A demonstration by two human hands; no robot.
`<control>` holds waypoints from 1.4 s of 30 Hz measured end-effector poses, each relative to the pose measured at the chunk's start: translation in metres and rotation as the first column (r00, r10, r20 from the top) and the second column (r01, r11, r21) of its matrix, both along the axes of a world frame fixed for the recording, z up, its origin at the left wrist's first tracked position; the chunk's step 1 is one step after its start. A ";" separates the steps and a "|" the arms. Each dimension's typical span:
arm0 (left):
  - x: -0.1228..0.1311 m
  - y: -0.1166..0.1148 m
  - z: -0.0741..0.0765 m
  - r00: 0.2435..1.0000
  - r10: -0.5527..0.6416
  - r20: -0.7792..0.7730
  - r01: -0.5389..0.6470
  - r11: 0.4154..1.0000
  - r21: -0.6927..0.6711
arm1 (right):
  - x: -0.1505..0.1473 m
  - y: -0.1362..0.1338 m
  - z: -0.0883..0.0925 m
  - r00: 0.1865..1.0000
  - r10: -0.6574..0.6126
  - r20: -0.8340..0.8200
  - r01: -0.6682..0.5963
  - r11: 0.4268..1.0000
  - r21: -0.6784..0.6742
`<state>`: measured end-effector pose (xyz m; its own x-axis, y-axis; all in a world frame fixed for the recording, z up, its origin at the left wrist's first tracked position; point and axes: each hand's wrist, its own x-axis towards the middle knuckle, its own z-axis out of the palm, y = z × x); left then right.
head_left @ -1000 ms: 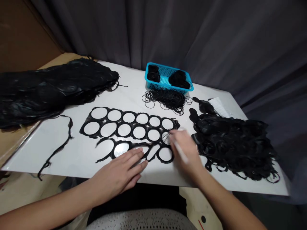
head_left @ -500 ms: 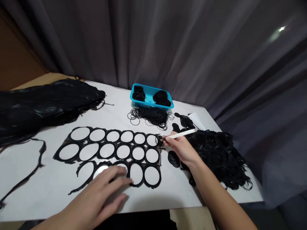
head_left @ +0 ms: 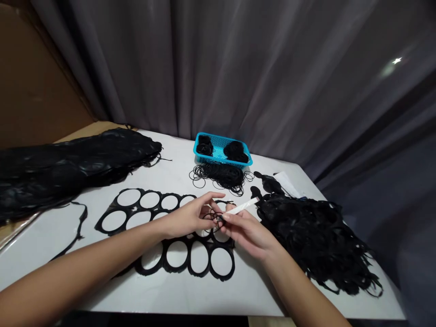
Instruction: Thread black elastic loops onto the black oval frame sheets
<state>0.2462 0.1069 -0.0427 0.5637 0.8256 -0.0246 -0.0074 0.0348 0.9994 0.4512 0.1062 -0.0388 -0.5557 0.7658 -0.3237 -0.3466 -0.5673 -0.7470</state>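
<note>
Above the right part of a black rubber sheet with rows of round holes (head_left: 177, 243), my two hands meet. My right hand (head_left: 250, 234) is closed around a slim white-handled tool (head_left: 243, 206), whose working end is hidden by the fingers. Thin black rubber rings (head_left: 210, 221) hang at the fingertips between both hands. My left hand (head_left: 192, 218) pinches at these rings with thumb and fingers, its other fingers raised. The left forearm covers part of the sheet.
A blue basket (head_left: 223, 162) holding black ring bundles stands at the back. Before it lies a pile of thin black rings (head_left: 221, 176). Black scraps (head_left: 316, 240) are heaped on the right, with a white paper (head_left: 288, 184) behind. Stacked black sheets (head_left: 75, 163) lie left.
My left hand has lifted off the sheet's lower row and moved right and up to meet my right hand. Rings now show between them. The camera view has shifted slightly.
</note>
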 end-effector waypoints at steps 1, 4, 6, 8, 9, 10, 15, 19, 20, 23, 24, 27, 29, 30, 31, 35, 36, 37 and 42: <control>0.000 0.001 -0.002 0.999 0.031 0.008 -0.031 1.000 0.000 | 0.001 0.000 -0.001 1.000 0.005 -0.008 -0.005 1.000 -0.009; -0.002 0.002 -0.001 0.988 0.138 0.066 -0.133 0.988 -0.079 | 0.004 -0.002 -0.005 0.999 -0.006 -0.039 0.005 0.999 -0.035; -0.006 0.003 0.003 0.976 0.188 0.108 -0.170 0.972 -0.163 | 0.004 -0.003 -0.008 0.997 -0.041 -0.065 0.036 0.997 -0.071; -0.009 0.004 0.007 0.967 0.218 0.133 -0.190 0.962 -0.198 | 0.002 -0.005 -0.011 0.992 -0.083 -0.094 0.073 0.991 -0.111; -0.011 0.005 0.008 0.964 0.221 0.145 -0.190 0.961 -0.200 | 0.002 -0.004 -0.013 0.989 -0.101 -0.110 0.086 0.988 -0.128; -0.013 0.005 0.010 0.962 0.223 0.158 -0.190 0.961 -0.203 | 0.001 -0.004 -0.014 0.986 -0.112 -0.126 0.094 0.985 -0.142; -0.019 0.009 0.007 0.947 0.309 0.088 -0.291 0.941 -0.171 | 0.002 0.011 -0.012 0.982 -0.159 -0.106 0.153 0.986 -0.065; -0.019 0.020 0.001 0.917 0.398 0.005 -0.394 0.911 -0.124 | -0.001 0.029 -0.008 0.973 -0.167 0.157 0.118 0.952 0.284; -0.019 0.024 0.000 0.911 0.412 -0.006 -0.410 0.907 -0.096 | -0.003 0.034 -0.008 0.956 -0.169 0.239 0.070 0.925 0.374; -0.021 0.038 -0.002 0.896 0.443 -0.041 -0.443 0.897 0.009 | -0.012 0.053 -0.008 0.870 -0.234 0.433 -0.074 0.808 0.584; -0.022 0.041 -0.002 0.890 0.452 -0.057 -0.449 0.892 0.046 | -0.016 0.062 -0.007 0.827 -0.290 0.482 -0.111 0.757 0.644; -0.027 0.044 -0.002 0.878 0.461 -0.130 -0.440 0.883 0.162 | -0.024 0.101 -0.002 0.670 -0.485 0.563 -0.169 0.638 0.751; -0.032 0.035 -0.004 0.878 0.441 -0.187 -0.399 0.889 0.222 | -0.023 0.130 0.002 0.599 -0.561 0.571 -0.135 0.632 0.763; -0.035 0.026 -0.006 0.879 0.420 -0.226 -0.363 0.896 0.257 | -0.021 0.142 0.004 0.561 -0.602 0.569 -0.114 0.624 0.773; -0.038 0.016 -0.009 0.875 0.397 -0.276 -0.314 0.901 0.300 | -0.016 0.152 0.006 0.527 -0.639 0.561 -0.097 0.611 0.786; -0.055 -0.028 -0.029 0.713 0.344 -0.611 0.102 0.811 0.576 | -0.001 0.148 0.006 0.447 -0.736 0.508 -0.067 0.539 0.840; -0.058 -0.036 -0.035 0.664 0.356 -0.658 0.189 0.771 0.608 | -0.001 0.137 0.004 0.481 -0.713 0.510 -0.073 0.547 0.834; -0.061 -0.041 -0.039 0.630 0.364 -0.686 0.247 0.744 0.621 | -0.002 0.123 0.000 0.545 -0.656 0.522 -0.082 0.578 0.812; -0.068 -0.042 -0.042 0.568 0.367 -0.736 0.349 0.703 0.620 | -0.023 0.053 -0.026 0.836 -0.138 0.531 -0.237 0.782 0.576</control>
<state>0.1780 0.0647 -0.0851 0.5899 0.8025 0.0897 0.7527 -0.5867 0.2986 0.4286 0.1590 -0.0647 -0.4855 0.8725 -0.0552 0.2148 0.0579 -0.9749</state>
